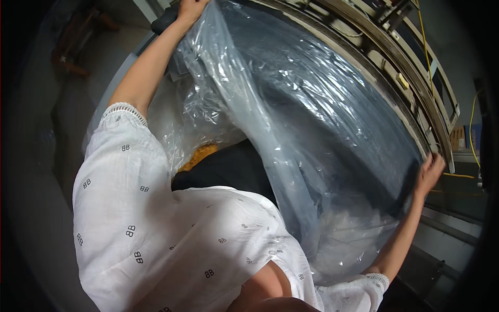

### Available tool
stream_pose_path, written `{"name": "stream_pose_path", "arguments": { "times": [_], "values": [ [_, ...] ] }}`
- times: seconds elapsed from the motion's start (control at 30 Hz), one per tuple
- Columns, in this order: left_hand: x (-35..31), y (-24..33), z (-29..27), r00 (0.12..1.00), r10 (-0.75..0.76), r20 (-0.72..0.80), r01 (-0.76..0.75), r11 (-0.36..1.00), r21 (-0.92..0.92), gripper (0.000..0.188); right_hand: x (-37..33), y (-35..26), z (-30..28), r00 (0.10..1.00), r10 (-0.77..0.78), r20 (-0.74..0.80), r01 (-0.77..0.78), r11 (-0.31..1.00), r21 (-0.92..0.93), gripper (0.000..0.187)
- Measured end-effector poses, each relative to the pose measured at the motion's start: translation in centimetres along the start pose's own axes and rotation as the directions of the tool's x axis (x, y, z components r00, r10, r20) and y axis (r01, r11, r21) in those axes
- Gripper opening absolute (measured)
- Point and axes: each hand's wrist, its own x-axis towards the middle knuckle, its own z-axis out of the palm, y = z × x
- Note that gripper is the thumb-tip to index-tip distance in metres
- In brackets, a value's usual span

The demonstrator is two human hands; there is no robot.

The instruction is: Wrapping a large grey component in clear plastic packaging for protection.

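Observation:
A wide sheet of clear plastic film (pixel 322 104) stretches across my front, shiny and wrinkled, with a thick bunched fold running down its left part. At the top left, my left hand (pixel 191 9) is closed on the film's upper corner, partly cut off by the picture's edge. My right hand (pixel 430 173), far to the right, has its fingers bent together at the film's other end, beside the machine frame. It seems to pinch the film's edge, though the fingertips are small and partly hidden. More loose, crumpled film hangs low between my arms and over my dark-clothed lap.
A long metal machine frame (pixel 384 83) with rails and slots runs along the far side to the right. Yellow cables (pixel 425 47) hang beside it. Boxes (pixel 458 138) stand past its right end. Something orange-yellow (pixel 200 155) shows below the film near my leg.

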Motion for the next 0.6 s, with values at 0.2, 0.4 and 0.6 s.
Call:
{"name": "stream_pose_path", "arguments": {
  "times": [0.2, 0.4, 0.6],
  "values": [
    [0.1, -1.6, 0.1, 0.998, -0.037, -0.058, 0.032, 0.996, -0.080, 0.017, 4.5, -30.3, 0.8, 0.976, -0.155, 0.155, -0.004, 0.695, 0.719, 0.013],
    [-0.1, 1.7, 1.2, 0.994, -0.089, -0.063, 0.078, 0.983, -0.164, 0.019, 9.7, -47.2, 7.5, 0.933, -0.260, 0.251, -0.043, 0.608, 0.793, 0.030],
    [-0.6, -0.5, 0.3, 0.993, -0.107, -0.056, 0.095, 0.977, -0.192, 0.020, 12.0, -51.6, 10.4, 0.964, -0.217, 0.152, -0.035, 0.461, 0.887, 0.021]
  ]
}}
